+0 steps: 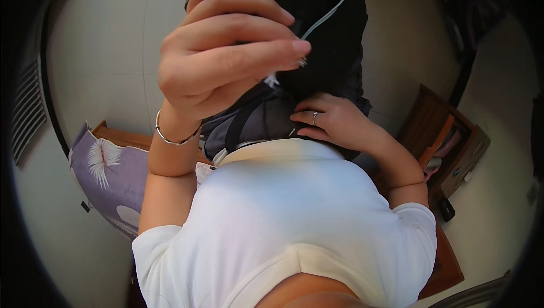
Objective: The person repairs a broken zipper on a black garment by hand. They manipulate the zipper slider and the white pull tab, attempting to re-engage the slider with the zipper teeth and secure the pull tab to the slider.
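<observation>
My left hand [229, 49], with a metal bangle on its wrist, is raised over my lap. Its index finger and hidden thumb pinch a small, shiny, blurred object [302, 61]. A pale thin cord [327, 16] runs over black fabric [335, 53] to behind these fingertips. White frayed strands [272, 80] show just below the hand. Lower down, my right hand [333, 121], wearing a ring, lies on dark grey fabric [272, 115] at my waist; whether its fingers grip the cloth is hidden. A short light-coloured piece [292, 131] is beside its fingertips.
A purple cloth with white feather-like shapes [114, 168] covers wooden furniture [127, 136] at left. At right stands an open wooden drawer or box [418, 117] with items inside, and a small black object [446, 210] beside it. A slatted grille [29, 110] is at far left.
</observation>
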### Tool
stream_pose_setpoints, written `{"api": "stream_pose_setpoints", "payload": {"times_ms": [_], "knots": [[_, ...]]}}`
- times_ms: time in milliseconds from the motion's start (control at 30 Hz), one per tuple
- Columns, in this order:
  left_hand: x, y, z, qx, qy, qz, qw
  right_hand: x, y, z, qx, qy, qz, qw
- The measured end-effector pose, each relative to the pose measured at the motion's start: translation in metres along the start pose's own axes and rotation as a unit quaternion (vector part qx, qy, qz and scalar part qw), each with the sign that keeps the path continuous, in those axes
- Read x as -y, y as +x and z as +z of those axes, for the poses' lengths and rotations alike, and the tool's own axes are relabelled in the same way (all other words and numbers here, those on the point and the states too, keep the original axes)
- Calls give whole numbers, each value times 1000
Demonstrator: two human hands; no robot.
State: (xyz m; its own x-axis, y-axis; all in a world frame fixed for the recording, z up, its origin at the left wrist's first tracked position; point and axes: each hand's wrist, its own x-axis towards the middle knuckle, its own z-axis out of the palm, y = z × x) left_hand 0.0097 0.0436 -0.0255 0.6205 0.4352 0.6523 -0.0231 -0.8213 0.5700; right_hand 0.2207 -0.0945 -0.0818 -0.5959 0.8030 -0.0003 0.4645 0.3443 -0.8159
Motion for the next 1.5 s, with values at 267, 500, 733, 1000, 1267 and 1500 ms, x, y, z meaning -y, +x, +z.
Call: {"api": "stream_pose_setpoints", "payload": {"times_ms": [267,500,733,1000,1267,1500], "knots": [[2,-7,7,-40,25,-23,999,-16,-29,-13,-109,-65,144,981],[8,-10,5,-27,24,-9,999,-10,-34,12,-159,-138,157,965],[3,-6,9,-44,22,-14,999,-5,-17,33,-140,-280,131,941],[-5,-3,10,-72,8,-56,996,11,-9,-17,-183,40,157,970],[-9,3,9,-91,-7,-77,993,60,54,-82,-381,-13,-75,921],[-16,5,7,-85,-1,-97,992,58,69,-77,-379,-77,-115,915]]}}
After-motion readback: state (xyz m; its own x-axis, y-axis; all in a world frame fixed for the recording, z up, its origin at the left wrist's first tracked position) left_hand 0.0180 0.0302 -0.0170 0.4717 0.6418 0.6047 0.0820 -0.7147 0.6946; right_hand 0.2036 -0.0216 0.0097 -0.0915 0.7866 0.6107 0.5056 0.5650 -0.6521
